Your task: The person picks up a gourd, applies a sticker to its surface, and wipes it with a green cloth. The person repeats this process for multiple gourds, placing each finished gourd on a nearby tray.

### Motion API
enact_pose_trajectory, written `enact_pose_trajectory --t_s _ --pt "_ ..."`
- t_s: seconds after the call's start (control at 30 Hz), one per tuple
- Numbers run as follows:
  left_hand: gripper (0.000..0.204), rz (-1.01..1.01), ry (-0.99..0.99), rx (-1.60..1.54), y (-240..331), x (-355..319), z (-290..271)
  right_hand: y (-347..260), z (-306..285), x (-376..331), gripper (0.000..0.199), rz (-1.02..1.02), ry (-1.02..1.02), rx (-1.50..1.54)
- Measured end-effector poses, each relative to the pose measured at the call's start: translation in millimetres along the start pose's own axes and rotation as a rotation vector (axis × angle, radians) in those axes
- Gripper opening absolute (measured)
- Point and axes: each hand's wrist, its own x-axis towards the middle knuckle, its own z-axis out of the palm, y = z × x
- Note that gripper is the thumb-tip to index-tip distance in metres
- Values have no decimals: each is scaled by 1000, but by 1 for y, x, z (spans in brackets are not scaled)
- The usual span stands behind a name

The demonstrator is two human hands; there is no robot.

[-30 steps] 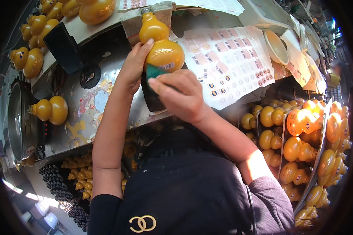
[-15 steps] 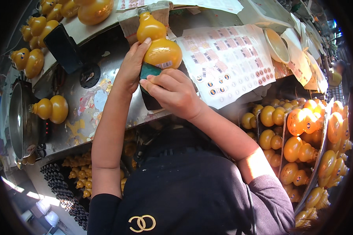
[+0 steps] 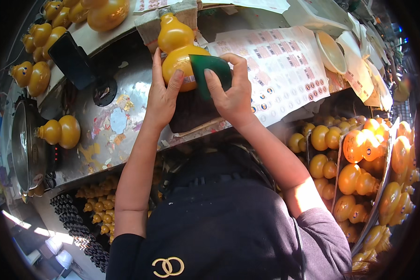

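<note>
A glossy amber gourd-shaped bottle [image 3: 175, 35] lies with its neck pointing away from me on a folded cloth pad [image 3: 149, 31]. My left hand [image 3: 162, 100] grips its rounded lower bulb, fingers along the left side and thumb near the base. A small printed label [image 3: 189, 79] shows beside that thumb. Held in my right hand [image 3: 234, 95] is a flat green scraper [image 3: 209, 70], thumb on its face. The scraper overlaps the right side of the bulb; whether its edge presses there I cannot tell. Below the bottle is a dark pad [image 3: 193, 114].
A sticker sheet [image 3: 284, 60] lies right of the bottle, with a pale bowl [image 3: 330, 52] beyond. At left are a phone on a stand [image 3: 70, 58], a round pan [image 3: 25, 144] and another gourd bottle [image 3: 60, 131]. Crates of gourd bottles [image 3: 352, 177] stand at lower right.
My right hand has swung right and up, bringing the green scraper from under the bottle's base to its right side. My left hand has slid down around the lower bulb.
</note>
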Motion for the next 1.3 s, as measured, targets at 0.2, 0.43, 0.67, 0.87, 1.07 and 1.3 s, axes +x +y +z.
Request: enact_pose_trajectory --t_s 0.2,0.43,0.67,0.87,1.07,1.3 --pt "85 -2 -47 -78 -6 0 -8 3 -4 -3 37 146 20 87" --pt "88 -38 -91 -73 -3 0 -14 -1 -8 -1 35 157 8 125" --pt "87 -39 -142 -93 -1 0 -20 3 -8 -1 35 129 8 98" --pt "85 -47 -178 -130 -3 -2 -24 0 -11 1 34 166 -1 108" --pt "81 -64 -59 -170 2 3 -6 -17 -12 8 33 104 23 143" --pt "78 -99 -80 -186 2 1 -11 1 -20 18 33 159 -30 88"
